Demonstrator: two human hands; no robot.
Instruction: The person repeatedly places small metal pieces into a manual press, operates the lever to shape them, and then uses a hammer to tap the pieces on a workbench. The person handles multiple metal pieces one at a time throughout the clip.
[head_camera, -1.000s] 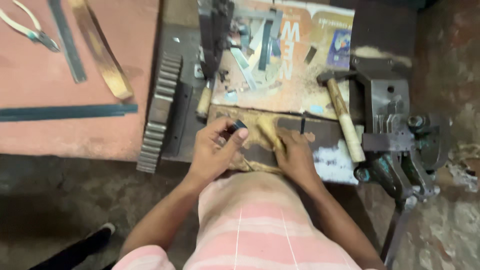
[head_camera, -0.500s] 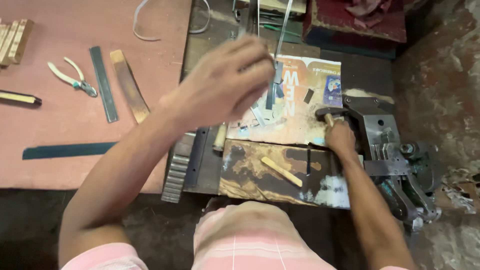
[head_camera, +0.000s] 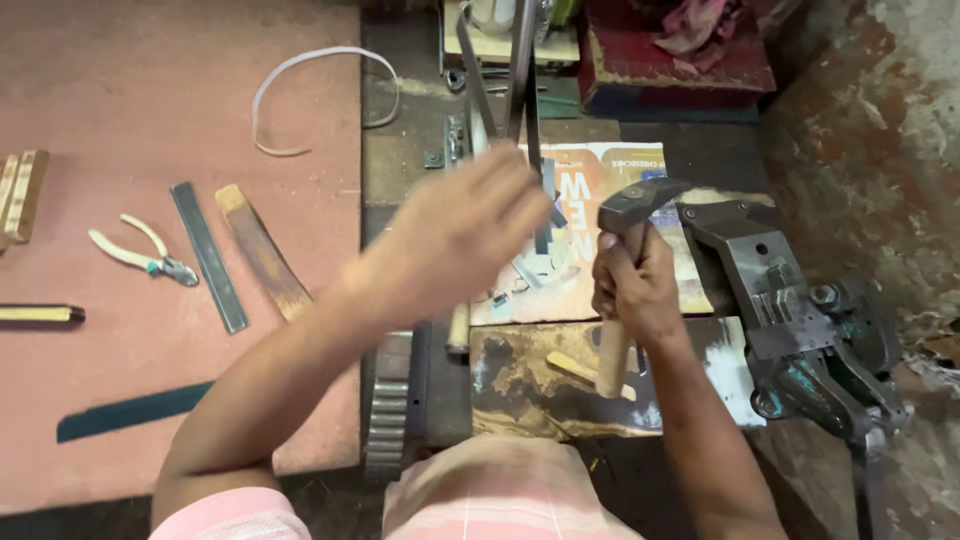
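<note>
My right hand (head_camera: 634, 285) grips the wooden handle of a hammer (head_camera: 640, 204), held upright with its dark head on top. The handle's lower end hangs over a stained dark metal block (head_camera: 520, 385), where a small pale wooden piece (head_camera: 572, 366) lies. My left hand (head_camera: 455, 235) is raised and blurred, over a printed paper sheet (head_camera: 575, 165) and near upright metal strips (head_camera: 520, 70). I see nothing in it, but its fingers are too blurred to read.
A heavy grey vise (head_camera: 800, 330) stands at the right. A toothed metal rack (head_camera: 388, 410) lies left of the block. On the pink surface lie pliers (head_camera: 140, 255), flat metal strips (head_camera: 208, 255), a wooden slat (head_camera: 262, 250) and a white band loop (head_camera: 320, 90).
Both hands left the wooden piece on the block. My right hand took the hammer from the right and lifted it upright. My left hand rose up and forward.
</note>
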